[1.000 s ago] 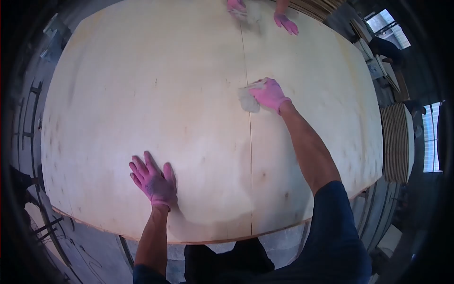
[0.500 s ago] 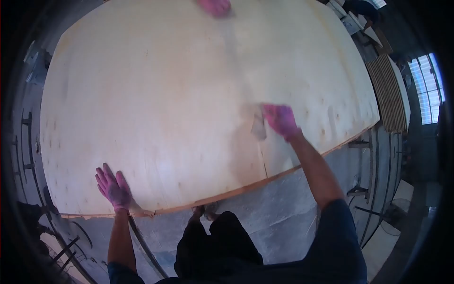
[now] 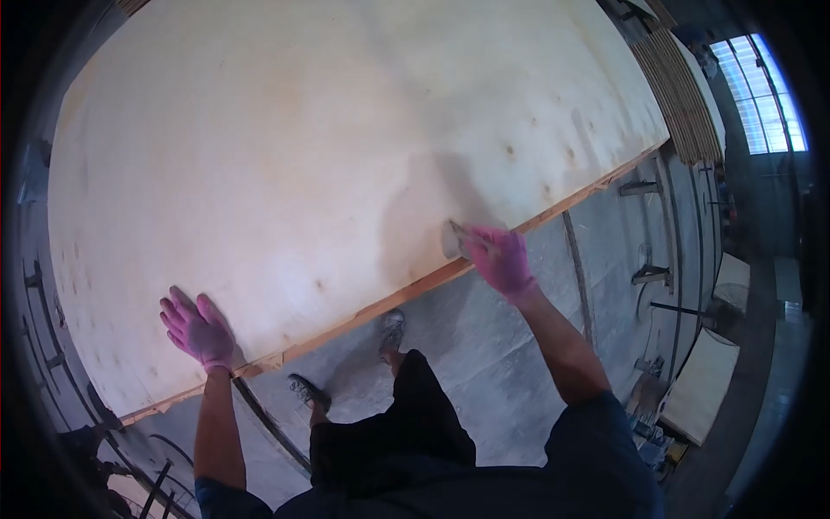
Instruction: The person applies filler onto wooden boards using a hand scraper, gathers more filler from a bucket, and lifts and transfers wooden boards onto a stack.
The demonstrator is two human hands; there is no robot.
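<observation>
A large pale plywood sheet (image 3: 259, 164) with scattered dark knots spreads out in front of me. My left hand (image 3: 198, 331), in a pink glove, lies flat on it near the close edge, fingers spread. In a matching glove, my right hand (image 3: 500, 256) is wrapped around a putty knife (image 3: 452, 240). The blade points left, at the sheet's near edge, and casts a shadow on the wood. Whether the blade presses on the surface, I cannot tell. Much of the handle is hidden by my fingers.
Ragged, splintered wood runs along the near edge. A stack of brown sheets (image 3: 679, 95) stands beyond the right corner. Metal rails and brackets (image 3: 650, 274) sit on the right, over the grey concrete floor (image 3: 519, 346). A pale board (image 3: 700, 387) leans low at right.
My right hand has drawn the putty knife toward me to the near edge. The view has shifted and turned. Another person's pink-gloved hand at the far side has left view.
</observation>
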